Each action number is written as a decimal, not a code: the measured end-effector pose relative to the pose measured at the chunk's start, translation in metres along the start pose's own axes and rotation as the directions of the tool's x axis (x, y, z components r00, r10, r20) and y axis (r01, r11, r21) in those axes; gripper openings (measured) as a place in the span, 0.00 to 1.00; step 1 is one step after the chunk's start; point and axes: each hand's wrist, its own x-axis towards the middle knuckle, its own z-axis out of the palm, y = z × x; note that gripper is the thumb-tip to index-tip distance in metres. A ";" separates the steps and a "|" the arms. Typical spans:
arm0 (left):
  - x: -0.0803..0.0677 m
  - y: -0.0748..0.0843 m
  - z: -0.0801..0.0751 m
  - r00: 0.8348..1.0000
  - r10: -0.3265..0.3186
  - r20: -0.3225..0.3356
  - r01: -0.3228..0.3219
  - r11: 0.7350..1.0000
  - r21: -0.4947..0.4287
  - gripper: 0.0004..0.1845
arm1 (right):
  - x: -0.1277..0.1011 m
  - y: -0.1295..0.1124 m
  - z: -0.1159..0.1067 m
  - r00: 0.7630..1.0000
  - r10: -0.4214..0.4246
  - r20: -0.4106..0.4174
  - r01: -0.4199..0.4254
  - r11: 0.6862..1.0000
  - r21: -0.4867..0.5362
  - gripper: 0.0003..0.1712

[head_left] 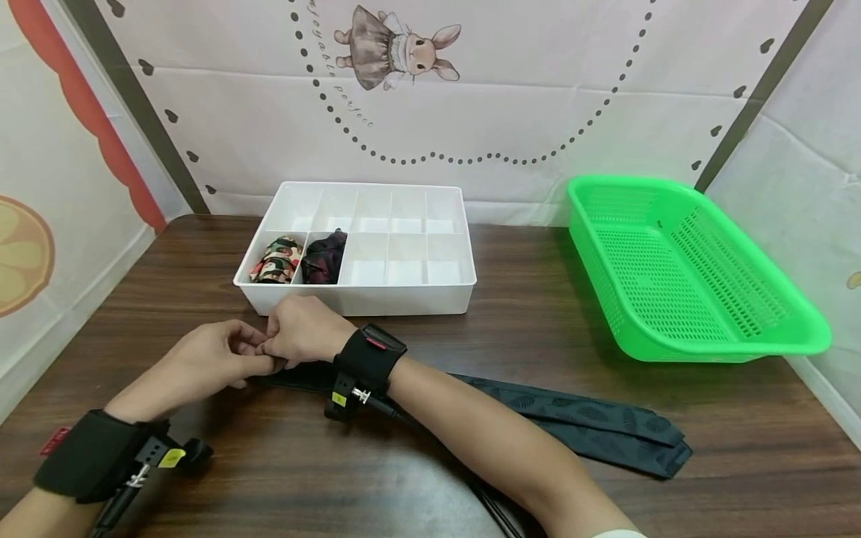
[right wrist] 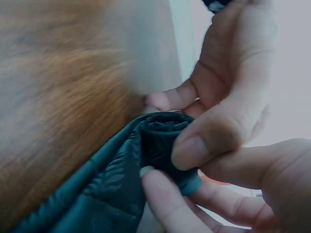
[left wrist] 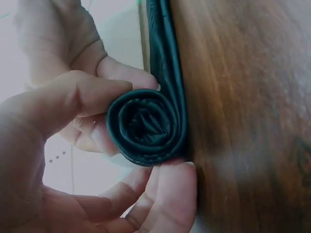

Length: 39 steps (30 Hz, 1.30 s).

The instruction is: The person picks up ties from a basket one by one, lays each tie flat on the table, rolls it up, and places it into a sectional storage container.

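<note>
A dark teal necktie (head_left: 592, 422) with a leaf pattern lies across the table, its wide end to the right. Its left end is wound into a spiral roll (left wrist: 146, 127), which stands on edge in the left wrist view. My left hand (head_left: 202, 364) holds this roll between thumb and fingers. From the other side my right hand (head_left: 308, 329) pinches the roll and the strip beside it, and the fingertips of both hands meet there. In the right wrist view the unrolled strip (right wrist: 104, 194) runs off to the lower left.
Behind the hands stands a white divided box (head_left: 403, 300). Its front left compartments hold a multicoloured patterned cloth roll (head_left: 277, 260) and a dark cloth bundle (head_left: 325, 258). At the right is a green plastic basket (head_left: 699, 345). Printed cloth (head_left: 511, 112) walls off the table's back and sides.
</note>
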 end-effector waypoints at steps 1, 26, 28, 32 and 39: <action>0.000 0.000 0.001 1.000 -0.001 0.004 0.002 1.000 -0.014 0.26 | 0.000 0.000 -0.001 1.000 0.010 0.012 -0.010 1.000 0.022 0.15; 0.003 0.004 0.007 0.999 0.035 -0.037 -0.033 0.999 0.042 0.25 | 0.011 0.008 -0.009 0.998 0.008 0.060 0.001 0.990 -0.143 0.28; 0.003 0.007 0.010 0.998 0.038 -0.054 -0.034 0.997 0.069 0.25 | 0.008 0.007 -0.009 0.999 0.002 0.042 0.002 0.996 -0.088 0.30; 0.001 0.008 0.009 0.998 0.027 -0.048 -0.024 0.997 0.067 0.28 | 0.000 0.005 -0.011 0.998 0.017 0.052 -0.019 0.999 0.029 0.24; -0.001 0.004 -0.001 1.000 0.017 -0.008 -0.017 0.999 0.031 0.28 | 0.001 0.006 -0.011 0.993 0.083 0.079 -0.103 0.949 0.297 0.16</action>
